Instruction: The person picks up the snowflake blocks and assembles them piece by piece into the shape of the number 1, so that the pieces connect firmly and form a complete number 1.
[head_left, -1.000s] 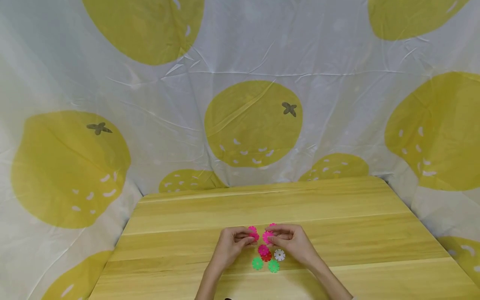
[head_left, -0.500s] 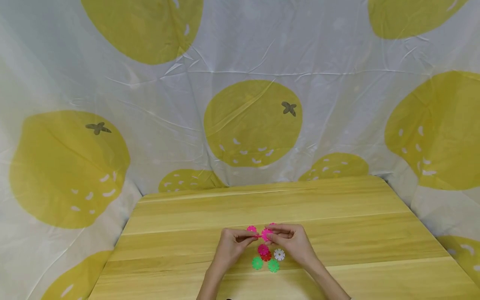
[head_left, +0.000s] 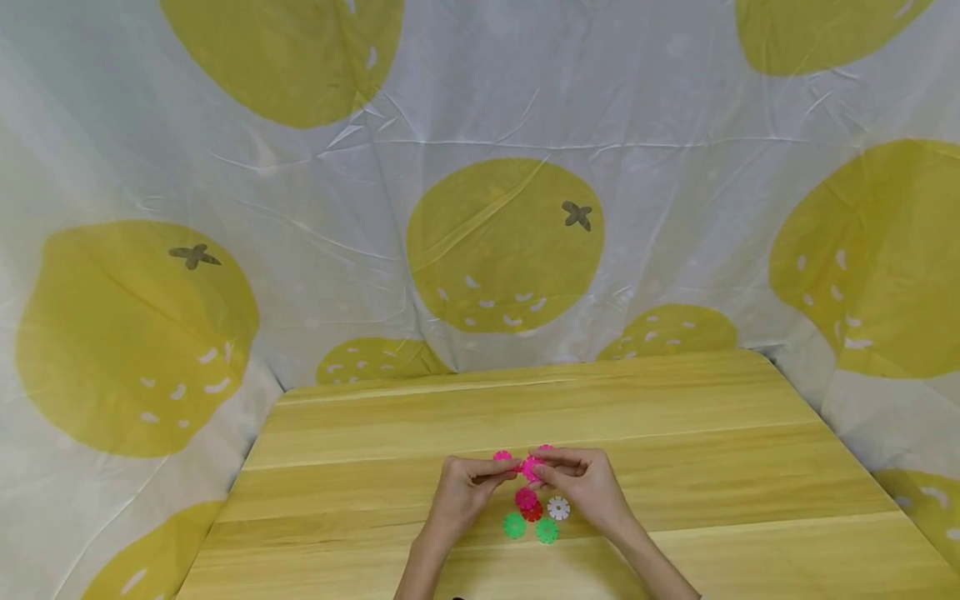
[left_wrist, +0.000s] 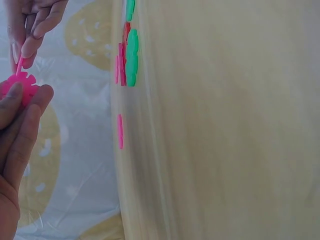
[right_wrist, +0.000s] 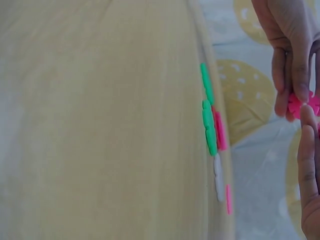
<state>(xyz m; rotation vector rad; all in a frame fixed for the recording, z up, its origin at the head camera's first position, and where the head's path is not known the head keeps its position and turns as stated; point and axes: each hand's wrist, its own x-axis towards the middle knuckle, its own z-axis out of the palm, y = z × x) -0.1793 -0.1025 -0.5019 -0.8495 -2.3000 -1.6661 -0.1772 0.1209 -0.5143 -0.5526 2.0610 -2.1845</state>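
In the head view my left hand (head_left: 461, 490) pinches a pink notched plastic disc (left_wrist: 27, 86), which shows nearly edge-on there. The right hand (head_left: 588, 487) pinches another pink notched disc (head_left: 529, 468) between thumb and fingers, its flat face showing. Both hands are above the table with the two discs meeting edge to edge; whether their notches interlock I cannot tell. In the left wrist view the right hand's disc (left_wrist: 19, 66) stands edge-on against the left hand's disc. Fingers hide part of both discs.
On the wooden table (head_left: 360, 467) lie a pink disc (head_left: 526, 498) overlapping a red one (head_left: 532, 512), a white disc (head_left: 558, 508) and two green discs (head_left: 514, 526). Further pink discs (head_left: 502, 456) lie behind the hands. A lemon-print cloth (head_left: 660, 233) hangs behind.
My left hand has turned its disc from face-on to nearly edge-on. The discs, apart one second ago, now meet. The right hand's disc has shifted slightly left; the discs on the table stay put.
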